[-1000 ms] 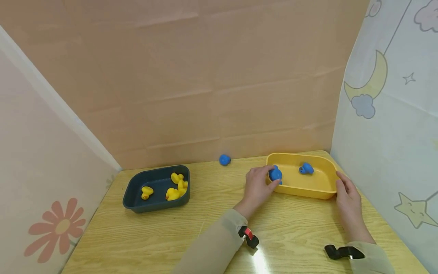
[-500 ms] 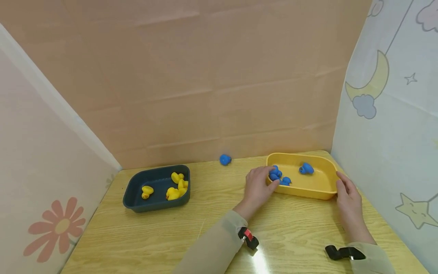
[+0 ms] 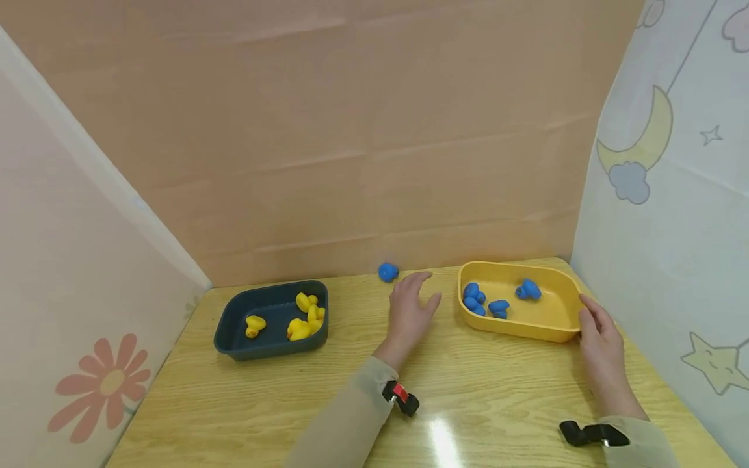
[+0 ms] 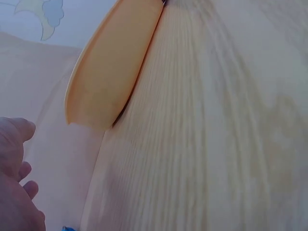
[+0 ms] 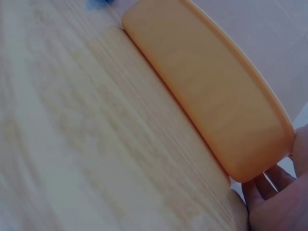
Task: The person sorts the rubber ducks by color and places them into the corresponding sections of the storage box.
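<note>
In the head view my left hand [image 3: 407, 318] is above the table with fingers spread and nothing in them, just left of the yellow tray [image 3: 515, 330]. A lone blue rubber duck [image 3: 387, 272] lies by the back wall, beyond and left of that hand's fingertips. Inside the yellow tray are several blue ducks, one of them a duck [image 3: 528, 290] toward the right and another a duck [image 3: 499, 308] near the front wall. My right hand [image 3: 603, 351] holds the tray's right end; in the right wrist view its fingers [image 5: 262, 185] bend against the outer wall.
A dark blue tray [image 3: 234, 354] stands on the left of the wooden table [image 3: 328, 403], holding several yellow rubber ducks [image 3: 300, 329]. Brown paper [image 3: 363, 130] backs the table, and patterned white walls [image 3: 690, 260] rise at both sides.
My left hand has let go of the blue ducks at the tray's left end and moved left, out of the tray. Those ducks now lie spread there. My right hand stays at the tray.
</note>
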The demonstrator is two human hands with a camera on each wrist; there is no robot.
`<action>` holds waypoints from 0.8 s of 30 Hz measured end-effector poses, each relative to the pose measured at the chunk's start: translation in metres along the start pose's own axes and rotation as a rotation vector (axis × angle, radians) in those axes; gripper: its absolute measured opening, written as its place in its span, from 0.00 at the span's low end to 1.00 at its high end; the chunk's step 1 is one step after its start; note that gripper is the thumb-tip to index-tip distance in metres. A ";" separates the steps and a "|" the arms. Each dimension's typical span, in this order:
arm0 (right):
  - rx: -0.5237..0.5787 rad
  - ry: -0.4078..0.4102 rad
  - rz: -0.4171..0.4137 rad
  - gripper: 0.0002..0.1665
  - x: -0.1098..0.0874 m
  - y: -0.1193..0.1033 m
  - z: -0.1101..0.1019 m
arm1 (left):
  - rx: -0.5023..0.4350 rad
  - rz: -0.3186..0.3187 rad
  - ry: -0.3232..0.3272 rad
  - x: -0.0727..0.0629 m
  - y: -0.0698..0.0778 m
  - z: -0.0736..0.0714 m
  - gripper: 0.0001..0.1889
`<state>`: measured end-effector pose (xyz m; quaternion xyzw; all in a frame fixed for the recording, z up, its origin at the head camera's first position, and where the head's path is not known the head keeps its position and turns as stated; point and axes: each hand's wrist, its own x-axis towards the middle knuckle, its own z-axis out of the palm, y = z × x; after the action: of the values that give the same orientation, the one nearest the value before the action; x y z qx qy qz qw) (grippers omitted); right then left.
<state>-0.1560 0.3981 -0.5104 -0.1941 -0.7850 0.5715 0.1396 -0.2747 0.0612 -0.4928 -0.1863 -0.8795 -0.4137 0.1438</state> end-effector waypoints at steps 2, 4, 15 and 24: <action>-0.002 -0.001 0.004 0.38 -0.001 0.000 0.000 | 0.001 0.000 0.008 0.001 -0.005 -0.004 0.25; -0.001 -0.001 0.009 0.38 -0.001 0.000 0.000 | -0.005 -0.010 0.009 0.002 -0.008 -0.006 0.25; -0.005 0.002 0.011 0.37 0.002 0.001 0.000 | -0.013 -0.065 0.005 0.007 -0.016 -0.010 0.26; 0.017 -0.002 0.011 0.37 0.001 0.001 0.001 | 0.002 -0.038 0.004 0.012 -0.012 -0.004 0.25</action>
<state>-0.1576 0.3980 -0.5112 -0.1969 -0.7791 0.5791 0.1373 -0.2906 0.0536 -0.4932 -0.1683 -0.8830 -0.4160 0.1378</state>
